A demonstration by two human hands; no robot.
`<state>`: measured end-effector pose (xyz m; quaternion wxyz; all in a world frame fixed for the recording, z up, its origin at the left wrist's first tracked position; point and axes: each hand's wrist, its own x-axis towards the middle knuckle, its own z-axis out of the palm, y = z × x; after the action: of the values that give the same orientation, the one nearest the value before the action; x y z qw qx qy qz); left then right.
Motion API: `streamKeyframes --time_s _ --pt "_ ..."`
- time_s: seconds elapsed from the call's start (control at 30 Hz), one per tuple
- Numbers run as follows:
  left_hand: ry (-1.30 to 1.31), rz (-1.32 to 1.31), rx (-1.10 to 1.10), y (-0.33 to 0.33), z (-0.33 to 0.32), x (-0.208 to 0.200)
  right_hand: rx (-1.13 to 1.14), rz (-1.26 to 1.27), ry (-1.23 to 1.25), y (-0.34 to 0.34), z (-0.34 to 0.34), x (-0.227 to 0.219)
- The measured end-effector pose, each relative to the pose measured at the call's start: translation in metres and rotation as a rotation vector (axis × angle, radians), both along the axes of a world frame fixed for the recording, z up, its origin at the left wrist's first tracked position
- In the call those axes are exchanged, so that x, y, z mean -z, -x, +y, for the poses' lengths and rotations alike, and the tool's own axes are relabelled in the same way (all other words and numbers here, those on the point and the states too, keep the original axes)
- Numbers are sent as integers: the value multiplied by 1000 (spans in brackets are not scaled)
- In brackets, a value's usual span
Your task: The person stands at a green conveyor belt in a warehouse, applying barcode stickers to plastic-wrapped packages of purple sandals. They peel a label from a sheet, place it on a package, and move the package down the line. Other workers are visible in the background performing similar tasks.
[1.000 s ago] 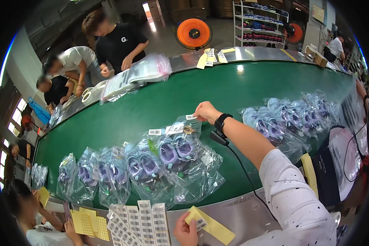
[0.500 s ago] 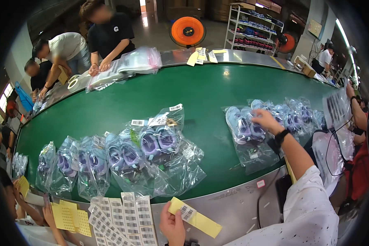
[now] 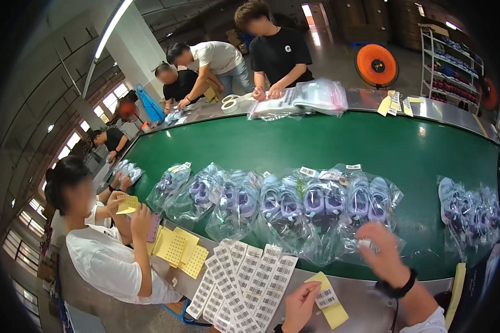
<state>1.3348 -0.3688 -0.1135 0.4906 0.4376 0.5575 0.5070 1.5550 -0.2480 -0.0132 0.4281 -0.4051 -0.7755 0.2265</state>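
My left hand is closed on a yellow card strip that carries white barcode stickers, above the metal edge. My right hand is slightly blurred, its fingers curved and apart, with nothing visible in it. It hovers by the lower end of a clear bag with a pair of light blue and purple shoes. That pair is the rightmost of a row of bagged shoes on the green belt. Sheets of barcode stickers lie left of my left hand.
More bagged shoes stand at the right. On my left a co-worker holds a yellow card, beside yellow sticker sheets. Across the belt, another person handles a stack of clear bags. An orange fan stands behind.
The view has turned left. My right hand has brought a bagged pair from the right-hand group to the row's right end and let go. My left hand still holds the yellow card strip.
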Motion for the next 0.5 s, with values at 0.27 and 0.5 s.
streamKeyframes --time_s 0.27,0.5 --pt "-73 -61 13 -29 17 -69 -176 274 522 22 -56 19" --pt "3 138 59 -42 28 -62 -15 337 548 10 -54 36"
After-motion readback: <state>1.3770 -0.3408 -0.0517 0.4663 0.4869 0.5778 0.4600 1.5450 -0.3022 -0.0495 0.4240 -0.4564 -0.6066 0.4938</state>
